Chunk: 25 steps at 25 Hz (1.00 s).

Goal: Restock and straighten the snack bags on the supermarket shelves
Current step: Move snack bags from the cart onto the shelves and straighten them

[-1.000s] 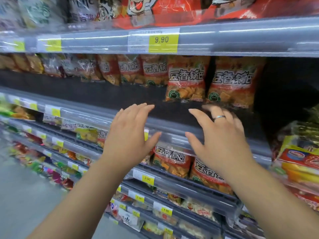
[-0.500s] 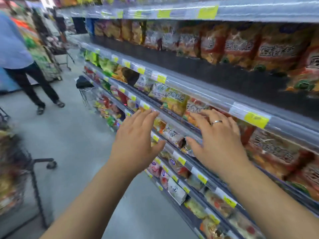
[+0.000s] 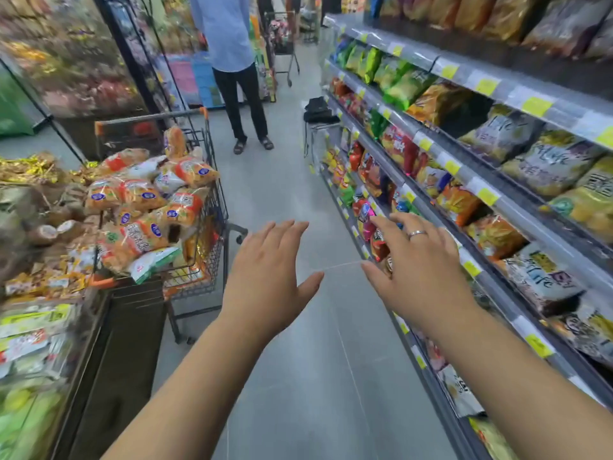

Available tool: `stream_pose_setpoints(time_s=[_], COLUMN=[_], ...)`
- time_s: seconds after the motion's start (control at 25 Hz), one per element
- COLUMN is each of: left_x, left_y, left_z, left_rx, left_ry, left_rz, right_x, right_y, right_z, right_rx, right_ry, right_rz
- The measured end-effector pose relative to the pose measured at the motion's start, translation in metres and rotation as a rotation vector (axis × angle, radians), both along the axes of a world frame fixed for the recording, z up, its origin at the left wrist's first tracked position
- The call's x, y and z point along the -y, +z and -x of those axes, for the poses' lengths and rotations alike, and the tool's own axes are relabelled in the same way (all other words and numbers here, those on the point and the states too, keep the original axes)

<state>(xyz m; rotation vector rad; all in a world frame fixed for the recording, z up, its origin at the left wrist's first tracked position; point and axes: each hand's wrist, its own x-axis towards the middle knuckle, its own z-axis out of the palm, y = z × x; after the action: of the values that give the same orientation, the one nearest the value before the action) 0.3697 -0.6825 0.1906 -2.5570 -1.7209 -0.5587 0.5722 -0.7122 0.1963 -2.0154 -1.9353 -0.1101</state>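
Observation:
Both my arms reach forward over the grey aisle floor, and neither hand holds anything. My left hand (image 3: 269,273) hovers palm down with fingers straight, just right of a shopping cart (image 3: 212,194) heaped with orange and white snack bags (image 3: 146,207). My right hand (image 3: 418,270), with a ring on one finger, is spread open in front of the lower shelf edges (image 3: 464,257) on the right. It touches no bag. The shelves on the right hold rows of snack bags (image 3: 550,164) behind yellow price tags.
A person in a blue shirt and dark trousers (image 3: 232,61) stands further down the aisle. A second cart (image 3: 285,44) is behind them. A black bag (image 3: 316,109) sits on a small cart by the shelves. A display bin of goods (image 3: 36,293) fills the left foreground.
My view has swung left, away from the shelf front and down the aisle. The cart of snack bags has come into sight. Both hands stay open and empty, now over the floor.

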Motion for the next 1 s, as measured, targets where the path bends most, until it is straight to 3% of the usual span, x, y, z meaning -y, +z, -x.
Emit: stream_pose_setpoints(time_s=[0.6,1.0], left_x=[-0.157,-0.240], left_y=[-0.033,-0.070], left_z=[0.196,0.317], left_rx=[-0.011,0.055], left_ry=[0.538,0.732], left_rz=[0.069,0.165], right_x=[-0.277,-0.401], right_y=[-0.049,-0.086], right_z=[0.211,0.341], right_rx=[0.019,0.103], right_ry=[0.548,0.693], right_rz=[0.143,0.276])
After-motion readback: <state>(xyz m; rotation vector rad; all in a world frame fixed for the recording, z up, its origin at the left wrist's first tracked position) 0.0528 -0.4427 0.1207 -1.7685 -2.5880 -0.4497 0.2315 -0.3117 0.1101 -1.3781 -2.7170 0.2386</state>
